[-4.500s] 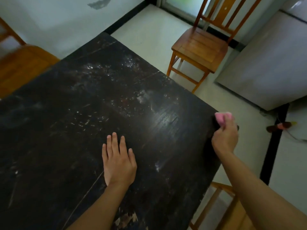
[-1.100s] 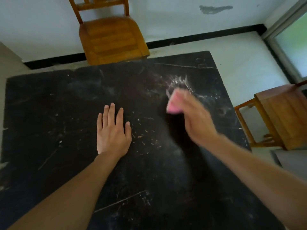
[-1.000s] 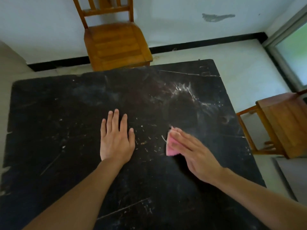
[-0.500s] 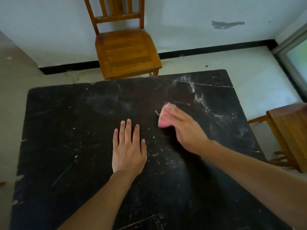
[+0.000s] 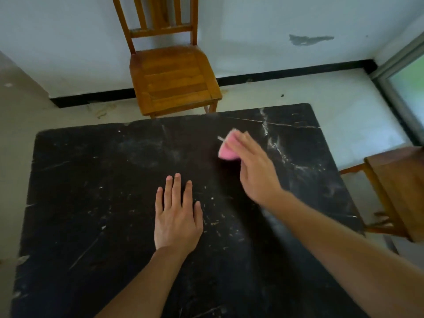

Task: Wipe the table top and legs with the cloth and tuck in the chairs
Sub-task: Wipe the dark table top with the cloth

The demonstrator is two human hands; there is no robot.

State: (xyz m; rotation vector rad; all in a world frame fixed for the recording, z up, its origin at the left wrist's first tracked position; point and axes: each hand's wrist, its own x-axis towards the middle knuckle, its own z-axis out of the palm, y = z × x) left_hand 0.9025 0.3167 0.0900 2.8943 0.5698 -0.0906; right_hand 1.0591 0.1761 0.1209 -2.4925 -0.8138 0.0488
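Looked down on a black table top, scratched and worn, filling most of the view. Found beyond its far edge a wooden chair, seat turned toward the table, front of the seat just at the edge and not under it, back close to the white wall. Saw a second wooden chair off the right edge, only partly in view, near the table but apart from it. Noted a black skirting along the foot of the wall, and a grey door frame at the far right.

Found the left hand lying flat on the middle of the top, palm down, fingers straight and a little spread, grasping nothing. Found the right hand further away and to the right, blurred. Saw its fingers laid over a pink cloth and closed on it, with the thumb hidden below. Could not tell whether the cloth touched the wood.

Saw the cloth as a small folded wad over the far part of the top, longer from near to far, its far end leaning a little to the right, its right side covered by the fingers. Noted a thin pale thread sticking out to the left at its far end. Noted white streaks on the top just right of the right hand, and small pale scratches near the left hand.
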